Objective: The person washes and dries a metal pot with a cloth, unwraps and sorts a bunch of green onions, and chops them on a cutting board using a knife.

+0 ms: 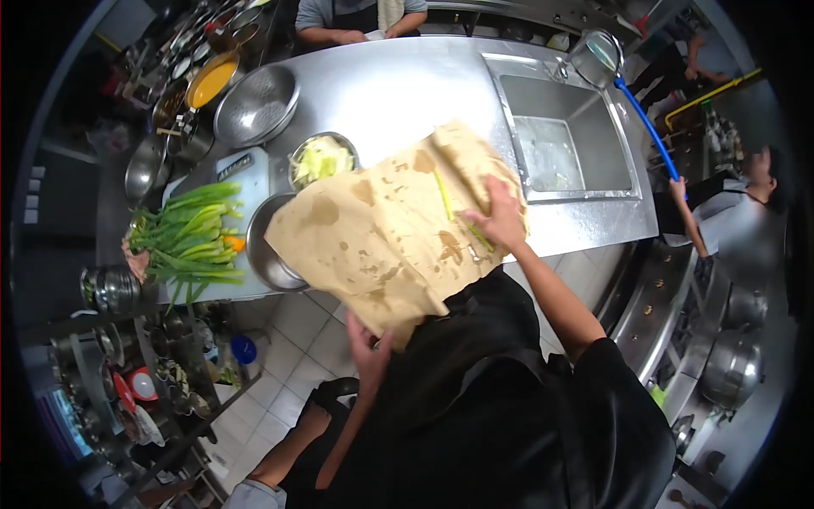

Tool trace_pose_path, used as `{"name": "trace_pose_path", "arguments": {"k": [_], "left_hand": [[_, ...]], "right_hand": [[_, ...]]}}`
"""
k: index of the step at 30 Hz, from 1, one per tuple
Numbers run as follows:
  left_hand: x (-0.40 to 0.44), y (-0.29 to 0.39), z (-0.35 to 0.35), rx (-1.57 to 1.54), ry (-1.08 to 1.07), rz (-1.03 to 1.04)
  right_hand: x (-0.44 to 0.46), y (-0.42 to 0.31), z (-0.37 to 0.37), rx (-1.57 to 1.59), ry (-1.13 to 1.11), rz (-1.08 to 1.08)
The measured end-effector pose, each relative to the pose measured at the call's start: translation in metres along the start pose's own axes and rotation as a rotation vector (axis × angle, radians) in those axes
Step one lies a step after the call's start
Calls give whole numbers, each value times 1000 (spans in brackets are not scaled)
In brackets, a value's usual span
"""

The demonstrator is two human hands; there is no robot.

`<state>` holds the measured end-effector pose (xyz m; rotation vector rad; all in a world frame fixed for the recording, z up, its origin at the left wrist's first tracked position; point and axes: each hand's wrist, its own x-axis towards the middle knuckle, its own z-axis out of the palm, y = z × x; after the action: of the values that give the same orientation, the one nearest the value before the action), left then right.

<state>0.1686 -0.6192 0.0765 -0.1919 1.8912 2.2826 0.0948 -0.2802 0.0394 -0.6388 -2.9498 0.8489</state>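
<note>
A large sheet of brown paper [381, 220], creased and marked with wet stains, hangs over the front edge of the steel table. My right hand [500, 216] lies on its right part with the fingers spread, beside a folded, blurred flap. Thin green strips [443, 197] of leaf rest on the paper. At the lower left edge of the sheet, my left hand [369, 348] holds the paper, its fingertips partly hidden beneath it. A steel bowl [270, 246] is partly covered by the paper's left corner.
Green onions [191, 233] lie on a white board [254, 174] with a knife [236, 166]. Nearby are a bowl of cut vegetables [322, 159] and a colander [257, 106]. A sink [564, 131] is at right. Another person's forearm [288, 450] shows lower left; people stand behind and right.
</note>
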Motion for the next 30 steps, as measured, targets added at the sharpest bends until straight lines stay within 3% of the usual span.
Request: {"name": "trace_pose_path", "arguments": {"k": [2, 3, 5, 6, 8, 9, 11, 12, 14, 16, 17, 19, 21, 22, 23, 25, 27, 29, 30], "left_hand": [[12, -42, 37, 279, -280, -23], [22, -42, 72, 299, -266, 4], [52, -34, 153, 1325, -294, 545], [63, -45, 191, 1336, -305, 609], [82, -81, 246, 1224, -459, 301], [80, -100, 278, 1233, -441, 501], [60, -118, 329, 1210, -548, 527], [59, -122, 367, 1107, -509, 593], [58, -104, 423, 1076, -536, 558], [70, -102, 468, 916, -590, 711], [76, -90, 489, 869, -564, 613], [98, -65, 522, 573, -521, 410], [82, -24, 576, -87, -592, -161], [83, -26, 597, -98, -642, -244], [85, -36, 621, -108, -730, -303], [50, -30, 693, -189, -667, -224], [43, -12, 739, -365, -865, -388], [39, 0, 756, -271, -941, -205], [35, 10, 750, -310, -883, -214]], "right_hand": [[-2, 16, 25, 19, -11, -153], [-1, 27, 28, 115, -108, -269], [-6, 55, 38, 307, -271, -402], [-3, 74, 40, 397, -331, -420], [-4, 100, 24, 1123, -476, -184], [-4, 120, 12, 1203, -398, -119], [-5, 168, -25, 1745, -569, 17], [0, 198, -52, 1753, -523, 1], [9, 238, -103, 1092, -521, -117], [12, 272, -190, 1006, -374, -160], [11, 290, -226, 919, -258, -146], [20, 333, -279, 613, 361, -300], [22, 342, -314, 774, 369, -360], [19, 341, -329, 827, 349, -383], [19, 323, -343, 1092, 417, -436], [35, 323, -355, 1134, 605, -465], [63, 361, -386, 834, 827, -483], [78, 391, -450, 514, 1100, -391], [83, 407, -493, 219, 1239, -344]]}}
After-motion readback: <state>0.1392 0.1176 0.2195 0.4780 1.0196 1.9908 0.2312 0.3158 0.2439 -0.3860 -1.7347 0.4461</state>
